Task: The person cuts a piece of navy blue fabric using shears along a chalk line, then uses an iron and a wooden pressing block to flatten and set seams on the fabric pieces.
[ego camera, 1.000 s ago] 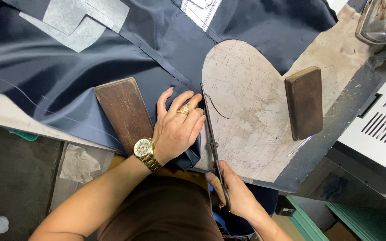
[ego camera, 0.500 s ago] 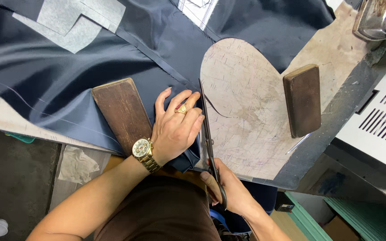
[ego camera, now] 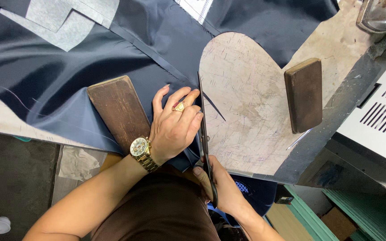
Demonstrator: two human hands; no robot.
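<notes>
Overhead, looking down at a tailoring worktop (ego camera: pixel 336 44) draped with dark navy cloth (ego camera: pixel 68 80), pale grey patches (ego camera: pixel 59 18) lying on it at upper left. A dark wooden block (ego camera: pixel 119 111) weighs the cloth down left of centre. Just right of the block, the left hand (ego camera: pixel 175 127), wearing a gold watch and a ring, lies palm down on the cloth with its fingers spread flat, gripping nothing, only pressing the cloth beside the cutting line. Long scissors (ego camera: pixel 204 134) run up along the left edge of a worn, rounded cardboard pattern (ego camera: pixel 246 102), blades slightly parted, tips partway up that edge. By the look of it, the cut has covered the lower stretch of this edge; the curved top and the far side remain uncut. The right hand (ego camera: pixel 224 192), low near the body, has its fingers closed round the scissor handles. A second wooden block (ego camera: pixel 304 93) stands on the pattern's right side
</notes>
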